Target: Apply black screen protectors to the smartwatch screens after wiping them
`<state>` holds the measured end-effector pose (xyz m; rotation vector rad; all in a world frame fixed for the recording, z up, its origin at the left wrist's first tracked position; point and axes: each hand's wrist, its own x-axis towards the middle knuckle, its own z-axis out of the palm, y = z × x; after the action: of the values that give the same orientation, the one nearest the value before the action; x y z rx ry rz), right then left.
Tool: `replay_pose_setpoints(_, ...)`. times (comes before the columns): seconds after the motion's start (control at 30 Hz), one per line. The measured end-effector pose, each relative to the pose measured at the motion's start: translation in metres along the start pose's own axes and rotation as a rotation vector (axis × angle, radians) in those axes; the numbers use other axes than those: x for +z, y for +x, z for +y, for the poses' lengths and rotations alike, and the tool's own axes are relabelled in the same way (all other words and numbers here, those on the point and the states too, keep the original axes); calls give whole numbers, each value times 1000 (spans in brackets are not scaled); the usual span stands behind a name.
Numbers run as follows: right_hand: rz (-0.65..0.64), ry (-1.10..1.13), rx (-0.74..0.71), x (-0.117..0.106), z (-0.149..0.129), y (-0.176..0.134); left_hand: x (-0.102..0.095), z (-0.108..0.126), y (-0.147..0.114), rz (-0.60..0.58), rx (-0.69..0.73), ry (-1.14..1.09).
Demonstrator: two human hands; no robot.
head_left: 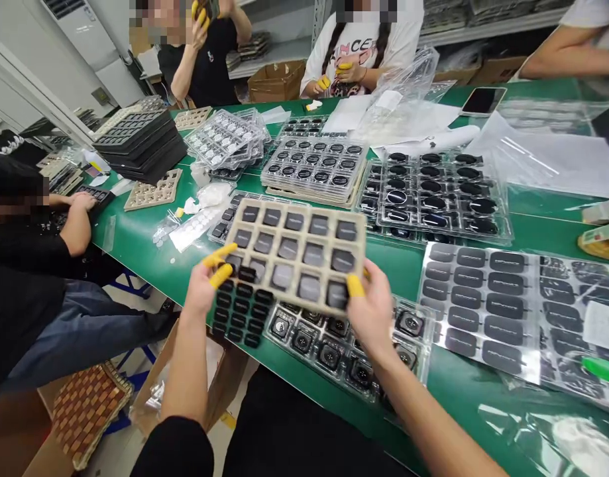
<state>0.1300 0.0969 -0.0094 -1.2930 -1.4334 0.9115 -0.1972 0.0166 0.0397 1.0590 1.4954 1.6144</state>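
Both hands hold a beige compartment tray [304,235] above the green table. Dark rounded-square pieces sit in its pockets. My left hand [203,283] is closed on the tray's left edge, with yellow finger covers on its fingertips. At the right end, my right hand [372,306] grips the near corner, a yellow cover on its thumb. Beneath the held tray lies a clear tray [329,354] of black square watch-like parts. Small black pieces [242,305] stand in rows next to it, close to my left hand.
Clear trays of dark round-faced parts [433,192] and a stacked set [314,162] stand farther back. A silvery sheet with dark stickers [483,305] lies right. Dark foam trays [140,142] are piled left. Co-workers sit around the table; a phone [484,101] lies at the back.
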Motion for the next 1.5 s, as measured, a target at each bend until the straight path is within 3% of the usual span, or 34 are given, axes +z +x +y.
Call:
replay_pose_setpoints(0.1, -49, -123, 36, 79, -8, 65, -37, -6, 88, 93, 0, -102)
replay_pose_setpoints(0.17, -66, -208, 82, 116, -7, 89, -51, -14, 138, 107, 19, -113)
replay_pose_setpoints(0.27, -69, -319, 139, 149, -1, 100, -56, -31, 184, 108, 28, -89)
replay_pose_setpoints(0.37, -73, -399, 168, 163, 2, 93, -57, -53, 201, 93, -6, -39)
replay_pose_setpoints(0.5, -131, -465, 176, 166, 4, 79, -68, -74, 200, 97, -34, 8)
replay_pose_setpoints(0.73, -228, -544, 131, 167, 0, 75, -90, -79, 201, 100, -86, 55)
replay_pose_setpoints(1.03, -259, -623, 110, 162, 1, 76, -76, -92, 205, 72, -123, 101)
replay_pose_setpoints(1.27, -245, -596, 36, 157, -1, 77, -62, -75, 193, 117, -115, 152)
replay_pose_setpoints(1.4, -269, -495, -46, 125, 10, 68, -60, -52, 158, 193, -42, 189)
replay_pose_setpoints(1.5, -256, -402, -128, 63, 26, 40, -64, -31, 98, 216, 7, 229)
